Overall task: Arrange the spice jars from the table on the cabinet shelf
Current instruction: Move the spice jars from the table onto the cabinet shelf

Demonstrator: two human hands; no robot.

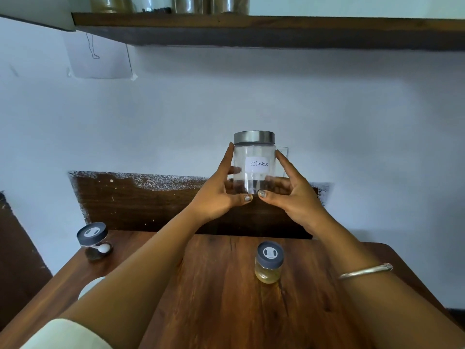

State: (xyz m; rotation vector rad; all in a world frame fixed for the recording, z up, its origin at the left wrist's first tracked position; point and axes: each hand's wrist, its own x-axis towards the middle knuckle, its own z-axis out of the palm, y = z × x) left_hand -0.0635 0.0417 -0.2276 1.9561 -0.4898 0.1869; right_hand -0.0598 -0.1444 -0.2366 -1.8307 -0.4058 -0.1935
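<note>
— Above the table (214, 285), both hands are up with the cloves jar (254, 167) between them. See it?

— Yes. Clear glass, metal lid, a white label reading "Cloves". It stands upright in the air, well below the shelf (251, 28).

— How is it held?

— The left hand (221, 190) wraps the jar's left side, fingers up along the glass, thumb under the base. The right hand (292, 195) mirrors it on the right side, thumb also at the bottom. Both are curled firmly around the jar, thumbs nearly meeting.

— Anything in it?

— A few dark bits at the bottom; mostly it looks empty.

— And on the table?

— A small jar (268, 263) with a grey lid and yellowish contents stands near the middle, below the right hand. Another grey-lidded jar (94, 240) sits at the far left corner, tilted; its contents are dark.

— The shelf?

— Several jars (171, 5) stand along it, only their lower parts visible.
</note>
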